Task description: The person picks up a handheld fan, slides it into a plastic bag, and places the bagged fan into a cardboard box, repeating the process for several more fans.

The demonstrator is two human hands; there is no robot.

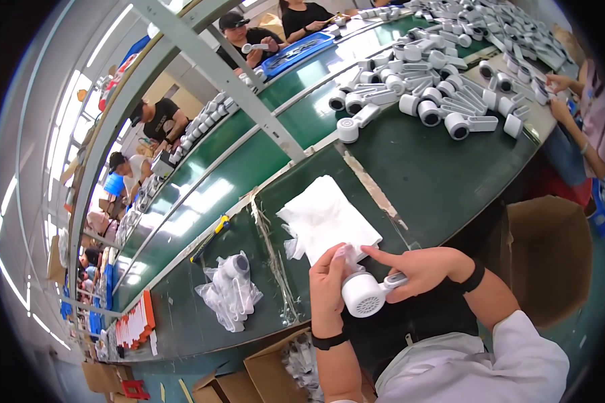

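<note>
A white handheld fan (364, 295) with a round, slotted grille is held over the table's near edge. My right hand (427, 270) is closed round its handle, with the index finger stretched toward my left hand. Beside the fan's head, my left hand (328, 285) pinches a clear plastic bag (349, 262) between thumb and fingers. Just beyond both hands lies a stack of thin white plastic bags (329, 213) on the dark green tabletop. To the left rests a small pile of fans in clear bags (231, 290).
A large heap of white fans (444, 87) covers the far right. A yellow-black cutter (210, 238) lies left of the bags, an orange box (136, 322) farther left. Open cartons stand at right (548, 262) and below (275, 369). Several co-workers sit along the line.
</note>
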